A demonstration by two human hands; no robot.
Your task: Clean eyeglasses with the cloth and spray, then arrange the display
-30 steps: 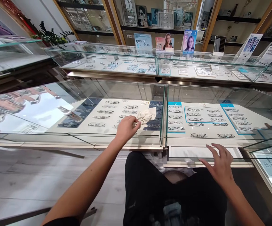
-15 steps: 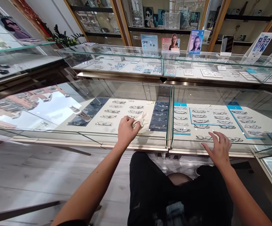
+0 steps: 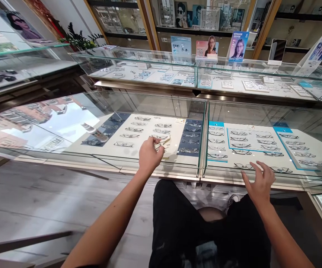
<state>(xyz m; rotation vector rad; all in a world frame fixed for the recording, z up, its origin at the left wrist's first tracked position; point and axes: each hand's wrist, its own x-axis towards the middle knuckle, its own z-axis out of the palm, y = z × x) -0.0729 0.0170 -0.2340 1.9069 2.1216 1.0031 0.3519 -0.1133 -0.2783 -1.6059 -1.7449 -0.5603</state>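
My left hand (image 3: 149, 155) is closed around a bunched cream cloth (image 3: 163, 142), held on the glass top of the near display case (image 3: 99, 111). Only a small fold of the cloth shows past my fingers. Rows of eyeglasses (image 3: 138, 130) lie on the white tray under the glass beneath it. My right hand (image 3: 260, 182) rests with fingers spread on the glass of the adjoining case (image 3: 303, 123), near its front edge, holding nothing.
A second row of glass cases (image 3: 194, 72) with glasses and small advert stands runs behind. Wall shelves with pictures stand further back. Another glass counter (image 3: 15, 48) and a plant are at far left. My dark trousers and a wooden floor fill the foreground.
My left hand has drawn the spread cloth leftward and gathered it into a bunch. My right hand has slid forward onto the right case's glass. The view has shifted slightly.
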